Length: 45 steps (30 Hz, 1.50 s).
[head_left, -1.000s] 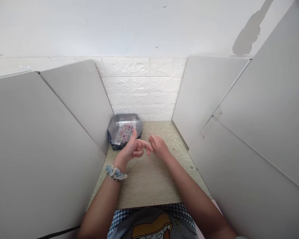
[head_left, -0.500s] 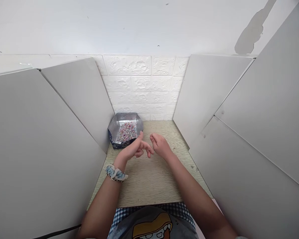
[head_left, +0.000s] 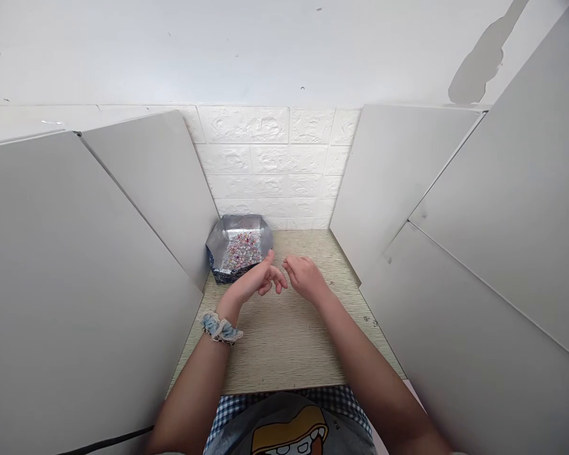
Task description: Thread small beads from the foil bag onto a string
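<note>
My left hand is just in front of a silver-lined, dark blue open bag. Its thumb points up and its half-bent fingers are apart; no object shows in it. Inside the bag lie many tiny beads in pink, red, clear and pale tones. To the right, my right hand is closed, knuckles up, with its fingertips brought together towards the left hand. A narrow gap separates the two hands. Anything between the right fingertips is hidden or too small to make out.
A wood-grain tabletop lies under both hands. Grey-white panels stand along both sides, and a white brick-patterned wall closes the back. Tiny clear bits lie at the table's right edge. A scrunchie circles my left wrist.
My left fingers have drawn in slightly, up and to the left. The right hand has turned a little, its fingertips shifting left. The bag of beads stays put.
</note>
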### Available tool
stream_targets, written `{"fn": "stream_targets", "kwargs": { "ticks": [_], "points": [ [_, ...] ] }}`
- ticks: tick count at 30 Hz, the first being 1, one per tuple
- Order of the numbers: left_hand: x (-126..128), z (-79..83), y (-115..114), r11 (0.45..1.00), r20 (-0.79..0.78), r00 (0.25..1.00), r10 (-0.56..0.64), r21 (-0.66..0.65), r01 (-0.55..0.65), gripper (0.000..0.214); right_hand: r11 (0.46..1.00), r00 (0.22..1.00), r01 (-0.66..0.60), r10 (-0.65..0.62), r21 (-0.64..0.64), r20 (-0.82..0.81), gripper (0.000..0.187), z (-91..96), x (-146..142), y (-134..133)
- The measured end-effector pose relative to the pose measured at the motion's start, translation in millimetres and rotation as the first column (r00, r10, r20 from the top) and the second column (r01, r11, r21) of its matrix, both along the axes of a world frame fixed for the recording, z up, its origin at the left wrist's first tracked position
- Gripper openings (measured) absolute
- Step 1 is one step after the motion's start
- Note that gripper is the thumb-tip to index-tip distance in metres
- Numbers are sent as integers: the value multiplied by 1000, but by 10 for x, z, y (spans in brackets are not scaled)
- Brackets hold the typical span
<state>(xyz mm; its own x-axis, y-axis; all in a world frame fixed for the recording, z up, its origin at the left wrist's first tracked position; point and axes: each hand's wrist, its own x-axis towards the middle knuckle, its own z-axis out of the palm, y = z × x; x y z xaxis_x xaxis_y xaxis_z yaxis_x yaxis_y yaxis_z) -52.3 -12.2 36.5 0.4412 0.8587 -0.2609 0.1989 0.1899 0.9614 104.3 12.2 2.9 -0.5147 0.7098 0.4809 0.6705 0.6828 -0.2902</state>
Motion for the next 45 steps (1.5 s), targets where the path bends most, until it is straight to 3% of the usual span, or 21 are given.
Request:
{"fn": "stream_targets", "kwargs": {
  "ticks": [3, 5, 7, 9, 11, 13, 16, 18, 20, 22, 25, 27, 29, 31, 32, 34, 36, 39, 42, 43, 45],
  "points": [
    [-89, 76, -13, 998, 402, 914, 51, -53, -33, 82, 999, 1000, -22, 22, 26, -18, 25, 40, 14, -23],
    [-102, 102, -5, 987, 514, 846, 142, -12, -159, 78, 999, 999, -33, 33, 32, -8, 25, 58, 3, -48],
    [-67, 95, 11, 962, 441, 871, 218, 52, -268, 70, 998, 999, -48, 48, 30, -1, 24, 63, -18, -70],
    [-12, 61, 24, 950, 227, 939, 257, 119, -288, 68, 998, 999, -52, 52, 28, -2, 22, 62, -33, -81],
    [25, 23, 26, 973, 18, 980, 198, 118, -199, 69, 999, 999, -38, 38, 28, 1, 21, 61, -32, -78],
    [19, -1, 17, 998, -48, 997, 54, 20, -53, 70, 1000, 1000, -19, 19, 20, -1, 21, 64, -16, -69],
    [-52, 8, 8, 993, 174, 984, -30, -108, 49, 69, 999, 999, -34, 34, -21, -31, 21, 79, 3, -73],
    [-97, 36, 17, 994, 388, 920, 53, -108, -11, 68, 996, 998, -58, 56, -60, -39, 21, 92, -4, -90],
    [-108, 60, 36, 988, 494, 856, 154, -81, -131, 67, 995, 998, -65, 64, -82, -10, 22, 103, -27, -110],
    [-79, 66, 59, 962, 436, 864, 254, -23, -271, 66, 995, 998, -48, 52, -82, 47, 22, 110, -54, -122],
    [-4, 38, 69, 892, 123, 909, 398, 177, -415, 63, 999, 996, -23, 27, -49, 89, 21, 110, -69, -115],
    [28, 19, 47, 910, -99, 927, 361, 252, -328, 65, 999, 997, -19, 21, -28, 69, 20, 108, -52, -99],
    [29, 21, 10, 976, -182, 967, 177, 156, -149, 68, 999, 999, -21, 22, -25, 38, 19, 110, -25, -86],
    [4, 51, -24, 1000, -20, 1000, 14, 17, -14, 70, 998, 999, -43, 43, -37, 12, 18, 112, -3, -84],
    [-12, 75, -36, 1000, 126, 992, 0, -21, 3, 70, 998, 999, -54, 54, -36, 1, 18, 113, 1, -88],
    [-38, 125, -42, 997, 391, 917, 82, -37, -73, 71, 997, 998, -70, 70, -14, -5, 20, 112, -2, -100],
    [-40, 160, -33, 976, 480, 854, 198, -13, -218, 69, 998, 998, -64, 64, 16, 14, 21, 106, -17, -112],
    [5, 146, -22, 941, 225, 930, 292, 105, -321, 65, 998, 997, -59, 57, 30, 47, 20, 91, -36, -111],
    [53, 92, -37, 970, -169, 964, 206, 167, -178, 69, 998, 996, -60, 59, 8, 63, 16, 74, -32, -91],
    [55, 83, -45, 986, -222, 965, 137, 123, -111, 71, 998, 996, -58, 58, -3, 64, 16, 70, -26, -85],
    [29, 91, -54, 1000, -154, 988, 12, -11, -14, 76, 998, 997, -60, 62, -25, 54, 16, 68, -14, -81]
  ]
}}
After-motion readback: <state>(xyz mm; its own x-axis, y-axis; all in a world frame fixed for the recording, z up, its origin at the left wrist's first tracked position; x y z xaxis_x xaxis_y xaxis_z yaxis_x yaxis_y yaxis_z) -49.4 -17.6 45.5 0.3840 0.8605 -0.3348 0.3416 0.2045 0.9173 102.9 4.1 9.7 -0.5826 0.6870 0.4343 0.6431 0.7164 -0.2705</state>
